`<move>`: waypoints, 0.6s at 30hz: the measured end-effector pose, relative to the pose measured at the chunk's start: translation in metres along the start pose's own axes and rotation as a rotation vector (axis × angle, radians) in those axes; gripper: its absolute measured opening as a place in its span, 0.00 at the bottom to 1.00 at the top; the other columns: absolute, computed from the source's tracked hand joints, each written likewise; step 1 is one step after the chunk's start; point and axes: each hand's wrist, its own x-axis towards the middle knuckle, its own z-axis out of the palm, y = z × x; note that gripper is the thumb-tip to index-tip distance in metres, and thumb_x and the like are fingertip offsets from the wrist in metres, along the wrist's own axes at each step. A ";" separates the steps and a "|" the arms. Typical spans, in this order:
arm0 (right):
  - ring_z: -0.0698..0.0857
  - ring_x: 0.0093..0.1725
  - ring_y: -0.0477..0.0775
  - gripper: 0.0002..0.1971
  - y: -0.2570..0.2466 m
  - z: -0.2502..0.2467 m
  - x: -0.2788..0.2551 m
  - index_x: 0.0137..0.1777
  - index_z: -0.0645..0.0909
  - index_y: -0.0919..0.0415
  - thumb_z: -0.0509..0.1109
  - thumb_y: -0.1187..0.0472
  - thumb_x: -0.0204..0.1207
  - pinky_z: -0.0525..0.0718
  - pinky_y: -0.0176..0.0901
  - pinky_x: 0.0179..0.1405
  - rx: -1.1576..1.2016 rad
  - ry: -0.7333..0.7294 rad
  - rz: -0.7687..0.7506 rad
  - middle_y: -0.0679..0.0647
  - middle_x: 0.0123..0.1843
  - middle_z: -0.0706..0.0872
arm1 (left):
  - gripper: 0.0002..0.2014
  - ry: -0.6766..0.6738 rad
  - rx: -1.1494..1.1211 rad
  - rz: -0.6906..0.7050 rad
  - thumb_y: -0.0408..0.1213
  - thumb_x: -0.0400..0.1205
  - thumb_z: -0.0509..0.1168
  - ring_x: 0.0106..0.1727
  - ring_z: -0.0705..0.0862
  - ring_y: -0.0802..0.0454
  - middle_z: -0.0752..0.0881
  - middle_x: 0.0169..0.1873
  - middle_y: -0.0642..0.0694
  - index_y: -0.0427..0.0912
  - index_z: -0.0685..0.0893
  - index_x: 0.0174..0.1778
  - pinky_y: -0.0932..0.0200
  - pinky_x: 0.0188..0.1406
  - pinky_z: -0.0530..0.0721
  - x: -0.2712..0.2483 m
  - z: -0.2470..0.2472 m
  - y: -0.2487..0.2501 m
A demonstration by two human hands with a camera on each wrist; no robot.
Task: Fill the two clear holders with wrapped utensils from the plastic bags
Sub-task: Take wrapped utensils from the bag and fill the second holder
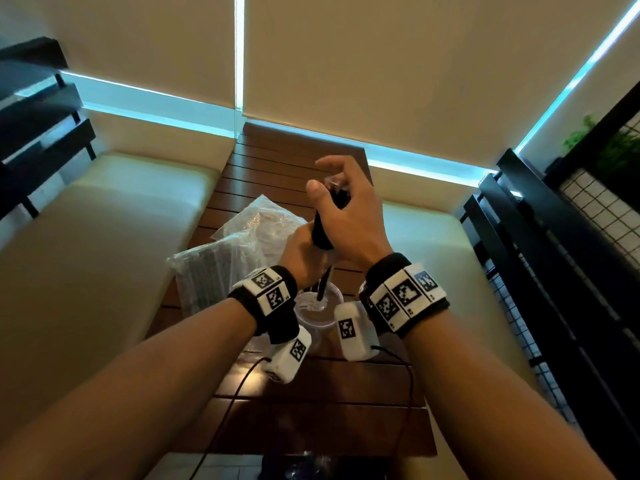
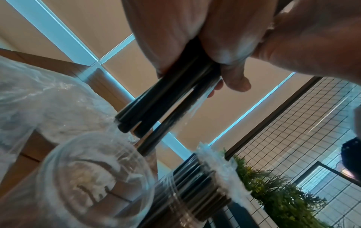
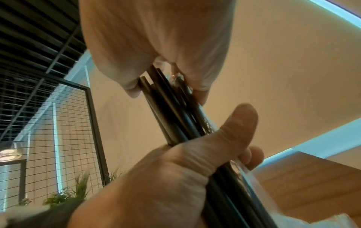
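A bundle of black wrapped utensils [image 1: 322, 233] stands upright above a clear holder [image 1: 337, 296] on the wooden table. My left hand [image 1: 301, 251] grips the bundle's lower part, thumb across it [image 3: 240, 123]. Higher up, my right hand [image 1: 349, 209] pinches the bundle's top end [image 3: 171, 98]. The bundle's lower tips [image 2: 136, 123] hang just over the empty holder's rim [image 2: 58, 154], and one tip reaches into it. A second clear holder [image 2: 195, 185] beside it is packed with black wrapped utensils. Two plastic bags [image 1: 221, 261] lie on the table behind my left hand.
The slatted wooden table [image 1: 311, 393] is narrow, with cream bench seats [image 1: 86, 254] on both sides. A black wire-grid partition [image 1: 571, 271] with green plants [image 2: 283, 192] runs along the right. Cables trail from my wrist cameras over the near table.
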 end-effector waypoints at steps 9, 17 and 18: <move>0.76 0.40 0.46 0.09 0.056 0.018 -0.038 0.41 0.77 0.59 0.64 0.62 0.83 0.71 0.25 0.41 -0.090 -0.096 -0.008 0.51 0.42 0.78 | 0.04 -0.122 0.377 -0.092 0.26 0.83 0.64 0.47 0.82 0.46 0.83 0.39 0.48 0.39 0.80 0.45 0.73 0.37 0.79 -0.011 0.021 -0.045; 0.69 0.37 0.39 0.10 0.117 0.042 -0.087 0.42 0.70 0.54 0.58 0.62 0.86 0.64 0.34 0.40 -0.205 -0.220 0.157 0.48 0.43 0.71 | 0.40 -0.329 0.799 -0.116 0.58 0.61 0.70 0.65 0.73 0.48 0.68 0.67 0.47 0.53 0.71 0.71 0.45 0.63 0.82 -0.013 -0.007 -0.080; 0.69 0.37 0.38 0.09 0.123 0.043 -0.092 0.43 0.70 0.53 0.58 0.62 0.87 0.64 0.34 0.41 -0.217 -0.240 0.161 0.48 0.44 0.71 | 0.49 -0.385 0.789 -0.143 0.57 0.59 0.77 0.65 0.70 0.50 0.64 0.69 0.47 0.54 0.65 0.76 0.45 0.67 0.80 -0.014 -0.013 -0.084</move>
